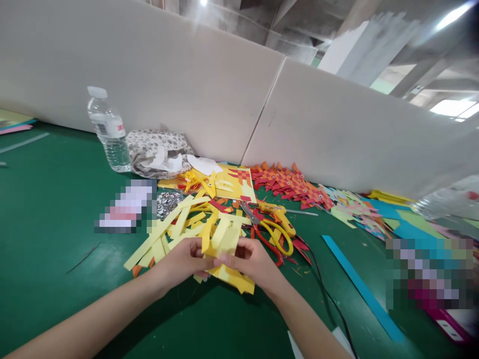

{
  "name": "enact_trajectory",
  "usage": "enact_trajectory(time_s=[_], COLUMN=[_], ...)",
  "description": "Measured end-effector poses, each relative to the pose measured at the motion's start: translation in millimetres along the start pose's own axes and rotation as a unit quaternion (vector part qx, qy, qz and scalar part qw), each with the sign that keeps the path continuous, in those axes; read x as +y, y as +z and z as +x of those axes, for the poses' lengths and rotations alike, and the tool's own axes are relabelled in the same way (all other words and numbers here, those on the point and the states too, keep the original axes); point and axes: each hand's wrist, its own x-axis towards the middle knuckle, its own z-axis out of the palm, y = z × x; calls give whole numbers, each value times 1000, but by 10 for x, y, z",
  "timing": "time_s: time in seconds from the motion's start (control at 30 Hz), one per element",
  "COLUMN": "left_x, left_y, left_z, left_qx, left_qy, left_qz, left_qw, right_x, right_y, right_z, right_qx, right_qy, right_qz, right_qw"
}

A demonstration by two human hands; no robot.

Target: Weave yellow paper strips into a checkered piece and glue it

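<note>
My left hand [189,262] and my right hand [254,262] together grip interlaced yellow paper strips [226,239] just above the green table. Both thumbs meet at the front of the strips, with the fingers curled behind and partly hidden. Some strips stand upright; a darker yellow piece sticks out below toward the right. Beyond my hands lies a loose pile of pale yellow paper strips [179,219]. Scissors [277,239] with yellow and red handles rest close to my right hand. Behind them is a yellow glue gun [279,214].
Farther back are woven red-orange paper fish [288,182], a bag of googly eyes [168,203] and a patterned cloth bag [157,149]. A water bottle [110,132] stands at left. A black cord [325,284] and a blue paper strip [359,286] cross the right side. A white partition [168,75] borders the table.
</note>
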Motion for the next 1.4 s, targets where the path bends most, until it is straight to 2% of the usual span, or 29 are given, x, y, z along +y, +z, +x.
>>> enact_trajectory(time_s=[0.13, 0.17, 0.27, 0.3, 0.37, 0.5, 0.63, 0.77, 0.83, 0.93, 1.0, 1.13, 1.23, 1.4], left_x=[-2, 4, 34, 43, 52, 28, 31, 66, 74, 71, 62, 43, 39, 38], left_y=[42, 56, 86, 85, 63, -15, -36, -21, -25, -40, -47, -46, -45, -50], left_z=[-17, -23, -41, -44, -42, -28, -42, -52, -46, -30, -20, 2, 9, -9], left_qx=[-28, -13, 102, 119, 113, 92, 80, 74, 28, -40, -24, 18, 21, 14], left_qy=[-5, -5, -26, -35, -38, 0, 11, 7, -14, -58, -61, -20, -20, -14], left_qz=[-9, -22, -86, -108, -142, -159, -163, -182, -219, -268, -282, -283, -280, -241], left_qw=[1000, 1000, 991, 986, 983, 983, 983, 980, 975, 961, 957, 959, 960, 970], right_x=[-12, -12, -1, 6, 21, 14, -36, -38, -20, 10, 25, 44, 44, 15], right_y=[10, 3, -17, -21, -23, -18, -30, -54, -62, -69, -76, -104, -126, -118], right_z=[3, 4, 1, -3, -12, -31, -39, -45, -52, -71, -88, -120, -127, -117], right_qx=[32, 44, 84, 92, 106, 149, 179, 143, 123, 94, 83, 84, 87, 70], right_qy=[-2, -12, -41, -45, -52, -92, -225, -337, -371, -404, -417, -439, -455, -473], right_qz=[32, 36, 34, 24, -11, -101, -196, -239, -255, -281, -306, -385, -436, -490], right_qw=[999, 998, 995, 994, 993, 979, 938, 899, 884, 865, 852, 807, 772, 729])
